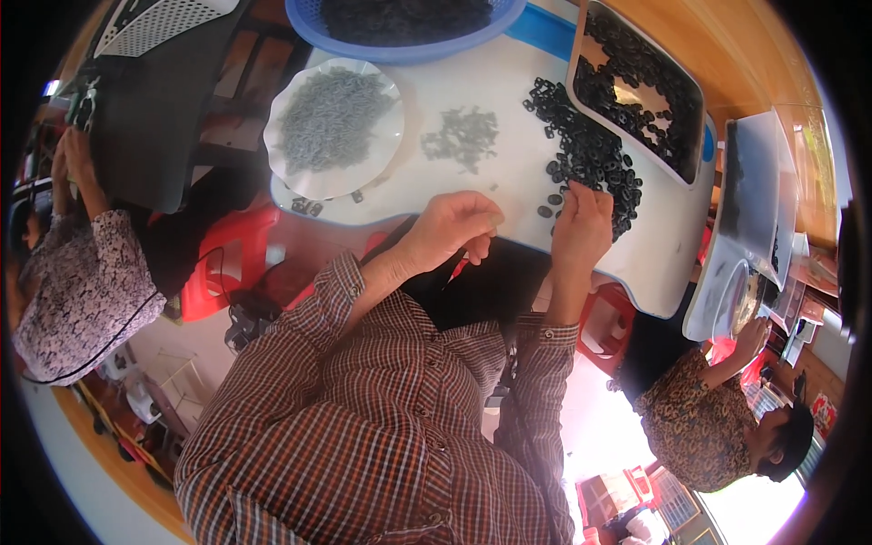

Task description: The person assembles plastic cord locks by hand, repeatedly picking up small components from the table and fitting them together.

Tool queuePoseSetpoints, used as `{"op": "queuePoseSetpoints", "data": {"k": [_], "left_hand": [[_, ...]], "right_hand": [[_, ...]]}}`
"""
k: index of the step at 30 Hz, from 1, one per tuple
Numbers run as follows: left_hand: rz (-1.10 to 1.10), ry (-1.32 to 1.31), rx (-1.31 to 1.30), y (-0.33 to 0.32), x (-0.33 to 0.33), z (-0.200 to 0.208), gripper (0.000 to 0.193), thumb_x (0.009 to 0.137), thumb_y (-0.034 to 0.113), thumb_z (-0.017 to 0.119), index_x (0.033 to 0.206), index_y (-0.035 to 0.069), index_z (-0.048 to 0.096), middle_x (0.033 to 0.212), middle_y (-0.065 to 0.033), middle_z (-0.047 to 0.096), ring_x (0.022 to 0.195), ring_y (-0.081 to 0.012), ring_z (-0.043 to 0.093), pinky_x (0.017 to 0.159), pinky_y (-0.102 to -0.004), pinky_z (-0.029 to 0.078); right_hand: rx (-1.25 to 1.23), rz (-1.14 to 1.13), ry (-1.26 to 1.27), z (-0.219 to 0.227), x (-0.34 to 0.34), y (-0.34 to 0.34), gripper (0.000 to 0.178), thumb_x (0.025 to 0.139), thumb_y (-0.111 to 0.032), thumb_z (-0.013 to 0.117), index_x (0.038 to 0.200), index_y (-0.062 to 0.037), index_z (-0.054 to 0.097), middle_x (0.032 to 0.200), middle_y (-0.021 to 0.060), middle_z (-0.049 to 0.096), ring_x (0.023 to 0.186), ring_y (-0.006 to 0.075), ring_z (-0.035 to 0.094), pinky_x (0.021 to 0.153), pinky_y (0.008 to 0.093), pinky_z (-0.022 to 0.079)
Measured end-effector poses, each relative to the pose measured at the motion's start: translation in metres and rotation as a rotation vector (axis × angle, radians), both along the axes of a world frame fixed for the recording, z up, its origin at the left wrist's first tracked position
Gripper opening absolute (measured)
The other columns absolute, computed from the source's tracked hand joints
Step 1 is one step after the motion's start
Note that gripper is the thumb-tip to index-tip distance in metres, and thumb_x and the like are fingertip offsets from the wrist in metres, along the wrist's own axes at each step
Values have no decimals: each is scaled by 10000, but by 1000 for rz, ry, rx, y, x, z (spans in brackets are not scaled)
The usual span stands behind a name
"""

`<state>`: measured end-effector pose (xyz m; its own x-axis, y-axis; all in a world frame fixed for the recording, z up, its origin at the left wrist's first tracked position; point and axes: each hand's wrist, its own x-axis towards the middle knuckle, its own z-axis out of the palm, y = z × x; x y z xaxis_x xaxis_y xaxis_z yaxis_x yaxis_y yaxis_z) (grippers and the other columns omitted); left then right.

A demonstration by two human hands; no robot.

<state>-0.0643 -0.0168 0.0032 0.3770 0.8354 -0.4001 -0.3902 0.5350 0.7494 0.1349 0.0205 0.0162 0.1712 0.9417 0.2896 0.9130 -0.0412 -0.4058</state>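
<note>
White plate [389,143], upper left: grey slivers [329,118]. Blue basket [404,53], top: dark bits [409,16]. Tray [634,94], upper right: black pieces [599,86]. Our hands [450,229]: apart, fingertips pinched (grip unclear).

Blk pcs [595,163], grey bits [331,118], wht plate [389,127], blue bskt [409,53], brn/wht chk shirt [354,427], red stool [216,272]

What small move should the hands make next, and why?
Probably bring one piece from the black pile with the right hand toward the left hand: the right hand is at the pile's near side, the left hand close by. I can't tell whether either holds something.
</note>
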Motion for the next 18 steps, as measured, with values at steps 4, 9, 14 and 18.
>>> {"op": "queuePoseSetpoints", "data": {"k": [4, 9, 14, 18], "left_hand": [[55, -150, -103, 2, -2, 0, 204, 917, 190, 620, 939, -12, 620, 727, -53, 598, 521, -121, 576, 454, -239, 476], [76, -260, -147, 4, -3, 3, 218, 961, 195, 566, 964, -16, 619, 753, -25, 582, 523, -77, 538, 435, -209, 428], [100, -308, -165, 2, -6, 2, 221, 968, 198, 556, 972, -13, 623, 757, -13, 583, 521, -67, 524, 429, -202, 408], [104, -354, -183, 2, -7, 2, 220, 965, 198, 562, 978, -13, 624, 769, -13, 588, 539, -63, 522, 431, -202, 374]], "right_hand": [[-83, 13, -86, -1, 1, 3, 119, 834, -154, 649, 944, -141, 692, 924, 76, 609, 790, 279, 629, 671, 394, 508], [-115, 22, -130, -1, 2, 3, 129, 843, -177, 643, 962, -147, 683, 942, 65, 606, 808, 285, 631, 676, 397, 510], [-108, 67, -148, 2, 0, 0, 151, 856, -163, 624, 999, -145, 668, 957, 61, 602, 825, 279, 630, 678, 397, 511], [-92, 102, -130, 2, 2, -2, 144, 860, -148, 613, 993, -138, 669, 955, 59, 604, 833, 275, 629, 680, 392, 511]]}}
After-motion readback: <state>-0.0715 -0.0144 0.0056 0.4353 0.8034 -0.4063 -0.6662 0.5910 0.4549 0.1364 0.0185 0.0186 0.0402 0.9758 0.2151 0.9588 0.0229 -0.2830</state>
